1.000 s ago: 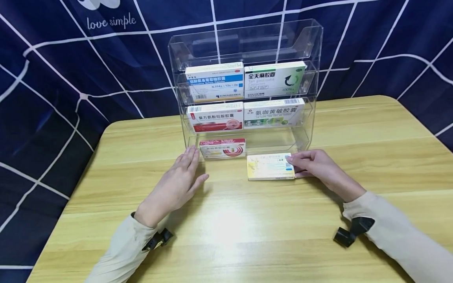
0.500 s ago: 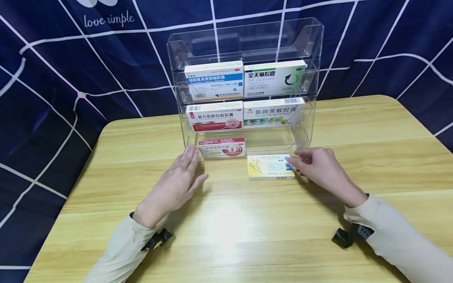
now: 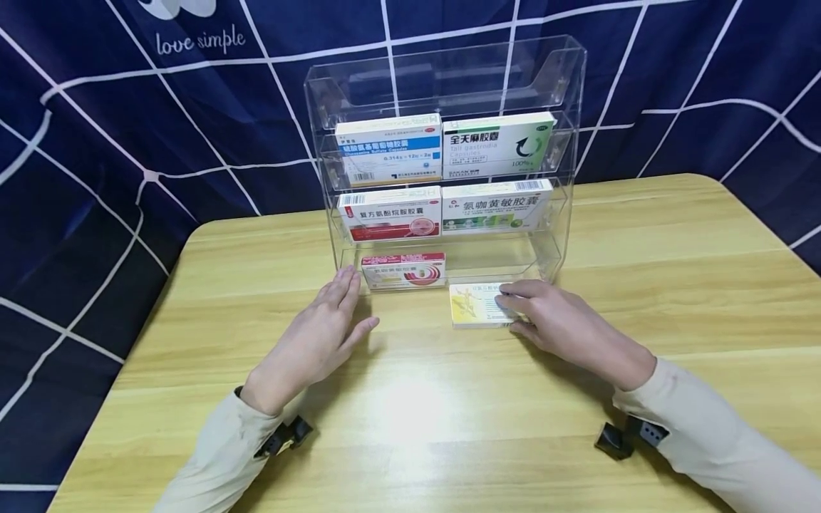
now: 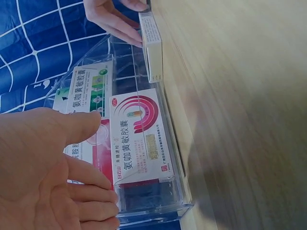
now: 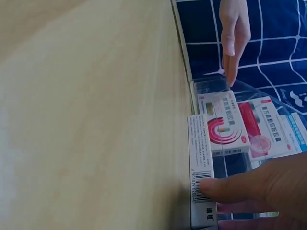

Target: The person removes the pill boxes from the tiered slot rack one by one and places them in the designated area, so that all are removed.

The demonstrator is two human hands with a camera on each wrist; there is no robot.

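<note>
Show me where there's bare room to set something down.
Bare table spreads between the sleeves and right of the rack. The rack's bottom tier has room beside the pink box. Crowded: among the four boxes above, and in front, where the right grip holds the yellow box.

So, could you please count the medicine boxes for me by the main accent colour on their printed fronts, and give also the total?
Blue box: 1
Green boxes: 2
Red or pink boxes: 2
Yellow box: 1
Total: 6
</note>
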